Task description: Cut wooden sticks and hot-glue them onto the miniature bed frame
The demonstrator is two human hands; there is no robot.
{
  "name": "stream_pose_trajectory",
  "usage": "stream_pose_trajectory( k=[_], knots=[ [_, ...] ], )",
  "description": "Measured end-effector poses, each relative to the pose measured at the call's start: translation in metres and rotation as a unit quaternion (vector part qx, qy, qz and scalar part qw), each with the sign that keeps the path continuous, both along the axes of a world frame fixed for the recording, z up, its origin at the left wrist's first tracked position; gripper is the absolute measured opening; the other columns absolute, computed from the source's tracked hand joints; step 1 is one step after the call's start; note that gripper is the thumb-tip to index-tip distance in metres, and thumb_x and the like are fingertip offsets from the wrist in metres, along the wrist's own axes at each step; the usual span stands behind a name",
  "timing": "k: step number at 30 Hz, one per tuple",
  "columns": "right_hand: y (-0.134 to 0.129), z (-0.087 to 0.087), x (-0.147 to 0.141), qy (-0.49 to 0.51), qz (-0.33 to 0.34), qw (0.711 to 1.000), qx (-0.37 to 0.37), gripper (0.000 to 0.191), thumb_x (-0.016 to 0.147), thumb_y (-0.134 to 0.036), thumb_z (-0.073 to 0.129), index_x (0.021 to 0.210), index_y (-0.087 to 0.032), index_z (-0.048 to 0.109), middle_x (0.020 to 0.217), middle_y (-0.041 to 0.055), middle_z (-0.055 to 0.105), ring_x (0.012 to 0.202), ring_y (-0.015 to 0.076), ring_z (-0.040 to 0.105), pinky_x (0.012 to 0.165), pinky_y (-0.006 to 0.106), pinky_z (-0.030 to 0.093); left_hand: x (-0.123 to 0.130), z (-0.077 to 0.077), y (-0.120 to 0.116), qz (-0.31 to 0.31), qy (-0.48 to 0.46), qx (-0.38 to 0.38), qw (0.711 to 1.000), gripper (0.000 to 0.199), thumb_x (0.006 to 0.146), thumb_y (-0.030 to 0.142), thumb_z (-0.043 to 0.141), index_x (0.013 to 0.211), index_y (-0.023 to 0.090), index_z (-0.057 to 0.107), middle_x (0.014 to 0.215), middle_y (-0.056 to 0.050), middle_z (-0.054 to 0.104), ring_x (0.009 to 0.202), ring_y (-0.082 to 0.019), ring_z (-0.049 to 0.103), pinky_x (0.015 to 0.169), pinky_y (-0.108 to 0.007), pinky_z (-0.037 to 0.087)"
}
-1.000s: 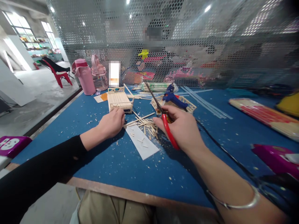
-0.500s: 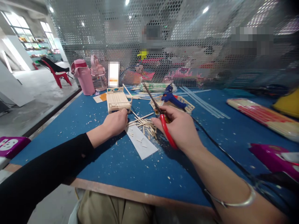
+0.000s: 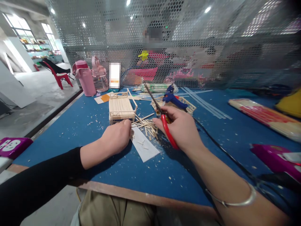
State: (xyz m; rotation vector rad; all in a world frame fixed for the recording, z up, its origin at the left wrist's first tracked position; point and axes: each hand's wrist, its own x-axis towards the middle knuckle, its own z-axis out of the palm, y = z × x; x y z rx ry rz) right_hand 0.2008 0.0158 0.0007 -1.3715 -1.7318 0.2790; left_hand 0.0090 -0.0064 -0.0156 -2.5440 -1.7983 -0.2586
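A small bed-like frame of thin wooden sticks [image 3: 121, 106] stands on the blue table, its near right corner at the fingers of my left hand [image 3: 118, 135]. Those fingers are pinched on that corner. Red-handled scissors [image 3: 166, 128] are in my right hand [image 3: 184, 128], blades pointing up and left. Between the hands lie a pile of cut sticks [image 3: 149, 125] and a white paper strip [image 3: 144, 146] with small stick pieces on it. Behind my right hand a blue glue gun [image 3: 175, 101] rests on another stick piece [image 3: 191, 107].
A pink thermos [image 3: 86, 80], a clear bottle [image 3: 100, 78] and a lit phone [image 3: 115, 75] stand at the back left. Packed sticks [image 3: 265, 116] lie right, near a purple power strip [image 3: 277, 158]. A black cable [image 3: 216, 144] crosses the right side. Perforated metal rises behind.
My left hand has moved nearer to me and slightly right, and the stick frame has come with it. My right hand and the scissors have hardly moved.
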Motion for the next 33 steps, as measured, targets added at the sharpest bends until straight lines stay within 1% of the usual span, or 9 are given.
stream_pose_trajectory(
  k=[3, 7, 10, 13, 17, 20, 23, 28, 33],
  knots=[
    [0.001, -0.001, 0.001, 0.008, -0.004, 1.000, -0.005, 0.039, 0.065, -0.029, 0.064, 0.101, -0.014, 0.069, 0.085, 0.0080, 0.072, 0.072, 0.0216, 0.065, 0.070, 0.036, 0.051, -0.001, 0.001, -0.009, -0.014, -0.016, 0.019, 1.000, 0.018, 0.091, 0.021, 0.029, 0.088, 0.018, 0.047, 0.078, -0.008, 0.064, 0.071, -0.022, 0.064, 0.053, -0.029, 0.042],
    [0.005, -0.002, 0.003, 0.031, 0.000, 0.999, 0.008, 0.038, 0.065, -0.031, 0.065, 0.101, -0.016, 0.068, 0.089, 0.0078, 0.071, 0.075, 0.0221, 0.065, 0.071, 0.036, 0.051, -0.003, 0.001, -0.027, -0.094, -0.039, 0.008, 0.995, 0.017, 0.091, 0.022, 0.032, 0.088, 0.020, 0.048, 0.082, -0.005, 0.065, 0.073, -0.019, 0.063, 0.058, -0.027, 0.042],
    [0.008, 0.002, 0.001, 0.040, 0.010, 0.999, -0.008, 0.038, 0.062, -0.035, 0.069, 0.095, -0.018, 0.068, 0.081, 0.0057, 0.070, 0.071, 0.0214, 0.063, 0.068, 0.035, 0.050, -0.003, 0.004, -0.026, -0.045, -0.057, -0.025, 0.997, 0.016, 0.091, 0.022, 0.033, 0.088, 0.020, 0.049, 0.079, -0.004, 0.065, 0.069, -0.019, 0.062, 0.056, -0.027, 0.041],
    [0.008, 0.006, -0.006, 0.064, 0.055, 0.994, -0.074, 0.035, 0.056, -0.036, 0.072, 0.085, -0.018, 0.066, 0.066, 0.0011, 0.064, 0.060, 0.0173, 0.058, 0.059, 0.031, 0.047, 0.001, 0.012, -0.013, 0.006, -0.114, -0.061, 0.992, 0.018, 0.092, 0.025, 0.035, 0.086, 0.018, 0.050, 0.071, -0.005, 0.064, 0.062, -0.018, 0.059, 0.054, -0.027, 0.039],
    [-0.001, 0.002, -0.020, 0.227, 0.157, 0.933, -0.232, 0.036, 0.061, -0.038, 0.068, 0.089, -0.020, 0.057, 0.049, -0.0075, 0.048, 0.041, 0.0098, 0.042, 0.040, 0.023, 0.033, 0.011, 0.015, 0.000, -0.070, -0.272, -0.081, 0.956, 0.028, 0.094, 0.026, 0.034, 0.072, 0.018, 0.050, 0.067, -0.002, 0.063, 0.061, -0.013, 0.057, 0.058, -0.024, 0.042],
    [-0.011, -0.003, -0.027, 0.344, 0.187, 0.872, -0.294, 0.037, 0.062, -0.037, 0.068, 0.092, -0.021, 0.053, 0.050, -0.0090, 0.047, 0.040, 0.0071, 0.039, 0.038, 0.019, 0.030, 0.014, 0.007, -0.002, -0.079, -0.272, -0.022, 0.959, 0.021, 0.094, 0.027, 0.035, 0.086, 0.018, 0.053, 0.075, -0.003, 0.067, 0.066, -0.014, 0.061, 0.061, -0.025, 0.045],
    [-0.018, -0.005, -0.028, 0.405, 0.203, 0.837, -0.306, 0.036, 0.064, -0.036, 0.068, 0.093, -0.022, 0.053, 0.056, -0.0071, 0.052, 0.045, 0.0070, 0.045, 0.041, 0.017, 0.034, 0.012, -0.001, -0.008, -0.105, -0.206, 0.045, 0.972, 0.021, 0.095, 0.028, 0.034, 0.097, 0.019, 0.053, 0.085, -0.005, 0.070, 0.073, -0.017, 0.065, 0.062, -0.027, 0.047],
    [-0.025, -0.001, -0.028, 0.398, 0.212, 0.849, -0.274, 0.038, 0.064, -0.036, 0.072, 0.093, -0.022, 0.053, 0.057, -0.0066, 0.053, 0.046, 0.0077, 0.047, 0.043, 0.019, 0.036, 0.009, -0.003, -0.012, -0.124, -0.141, 0.137, 0.972, 0.025, 0.096, 0.027, 0.030, 0.097, 0.018, 0.054, 0.084, -0.005, 0.071, 0.073, -0.017, 0.067, 0.058, -0.024, 0.048],
    [-0.022, 0.011, -0.030, 0.389, 0.221, 0.861, -0.242, 0.038, 0.064, -0.034, 0.073, 0.093, -0.022, 0.052, 0.058, -0.0060, 0.055, 0.048, 0.0095, 0.050, 0.046, 0.022, 0.039, 0.008, 0.001, -0.004, -0.138, -0.130, 0.247, 0.950, 0.023, 0.095, 0.024, 0.033, 0.089, 0.017, 0.055, 0.074, -0.004, 0.070, 0.063, -0.015, 0.066, 0.050, -0.022, 0.044]
  ],
)
